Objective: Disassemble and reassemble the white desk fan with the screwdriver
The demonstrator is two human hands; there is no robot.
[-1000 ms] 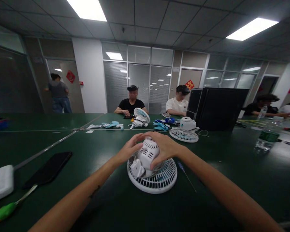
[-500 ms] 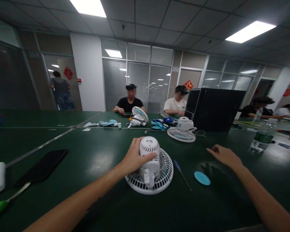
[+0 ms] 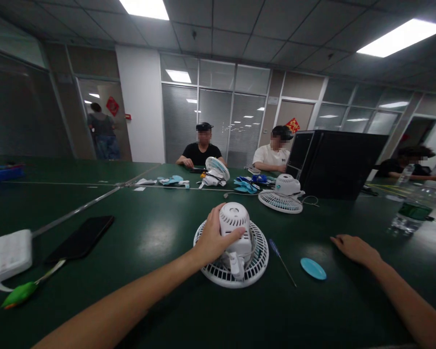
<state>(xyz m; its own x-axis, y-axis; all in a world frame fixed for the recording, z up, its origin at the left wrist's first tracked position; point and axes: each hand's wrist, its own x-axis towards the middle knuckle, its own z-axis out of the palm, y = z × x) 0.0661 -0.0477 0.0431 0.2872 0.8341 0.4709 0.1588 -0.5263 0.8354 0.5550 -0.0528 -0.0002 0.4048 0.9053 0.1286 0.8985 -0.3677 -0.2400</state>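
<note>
My left hand is wrapped round the motor housing of a small white electric fan, its thumb across the near side. The fan lies grille down on the table, with its cord and white plug bundled against the housing. My right hand lies on the tabletop to the right, fingers stretched to the left and holding nothing. Between the two hands are a screwdriver with a blue handle and a light-blue oval disc.
A black phone, a white box and a green tag lie at left. Beyond stand a second fan, a third fan, blue parts and a black computer case. A bottle stands right. Co-workers sit opposite.
My right hand has lowered onto the tabletop, farther right of the disc. My left hand keeps its hold on the fan. The whole view has turned slightly to the left.
</note>
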